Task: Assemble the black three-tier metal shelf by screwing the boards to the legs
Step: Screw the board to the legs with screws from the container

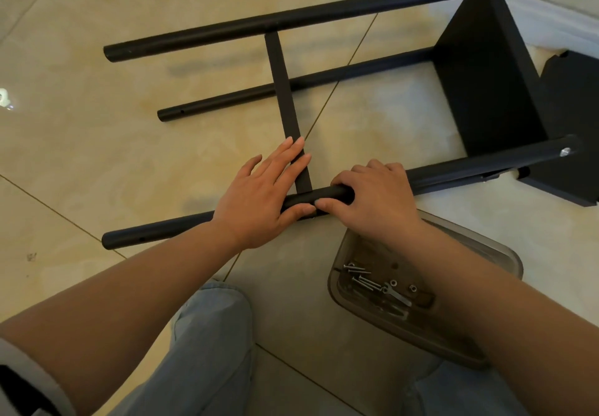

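Observation:
The black shelf frame lies on its side on the tiled floor. A board (479,75) is fixed at the right end between the legs. A second board (285,98), seen edge-on, stands between the far leg (291,15) and the near leg (155,231). My left hand (259,198) lies with straight fingers on this board's edge, thumb against the near leg. My right hand (372,198) grips the near leg just right of the board. A silver screw head (565,151) shows at the near leg's right end.
A clear plastic tray (486,328) with several screws (366,281) and nuts sits by my right forearm. A loose black board (570,117) lies flat at the right. A third leg (259,91) lies on the floor behind. My knees in jeans are below.

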Available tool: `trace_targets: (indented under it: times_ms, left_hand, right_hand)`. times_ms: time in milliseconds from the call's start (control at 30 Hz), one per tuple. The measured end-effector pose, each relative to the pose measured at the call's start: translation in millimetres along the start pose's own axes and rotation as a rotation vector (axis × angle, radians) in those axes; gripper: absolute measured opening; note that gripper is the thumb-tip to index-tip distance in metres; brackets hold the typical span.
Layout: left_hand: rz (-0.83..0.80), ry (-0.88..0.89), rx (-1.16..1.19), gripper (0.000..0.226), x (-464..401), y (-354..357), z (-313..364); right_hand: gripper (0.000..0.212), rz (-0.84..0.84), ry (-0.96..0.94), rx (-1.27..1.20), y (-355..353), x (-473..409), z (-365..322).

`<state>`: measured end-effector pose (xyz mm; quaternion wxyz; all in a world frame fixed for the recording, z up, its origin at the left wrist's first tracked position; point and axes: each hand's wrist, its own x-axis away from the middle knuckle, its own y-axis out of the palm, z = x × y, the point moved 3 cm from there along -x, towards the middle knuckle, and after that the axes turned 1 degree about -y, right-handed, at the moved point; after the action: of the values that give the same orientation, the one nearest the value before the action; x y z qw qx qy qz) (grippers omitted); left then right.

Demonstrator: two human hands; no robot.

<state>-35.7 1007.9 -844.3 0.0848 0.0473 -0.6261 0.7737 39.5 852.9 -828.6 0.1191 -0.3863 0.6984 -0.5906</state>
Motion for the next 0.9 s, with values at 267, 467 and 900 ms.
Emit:
trace_targets:
  times_ms: [267, 467, 900]
  left_hand:
    - [0.021, 0.019, -0.025, 0.078, 6, -1, 2]
    - [0.033, 0.014, -0.031, 0.076, 6, 0, 1]
    - [0.043, 0.018, -0.026, 0.075, 6, 0, 2]
  right_hand:
    - [0.007, 0.403, -0.463, -0.115, 22, 59, 31]
    - [0.027, -0.206, 0.084, -0.195, 99, 69, 55]
    - [0.025, -0.331, 0.068, -0.179, 135, 54, 45]
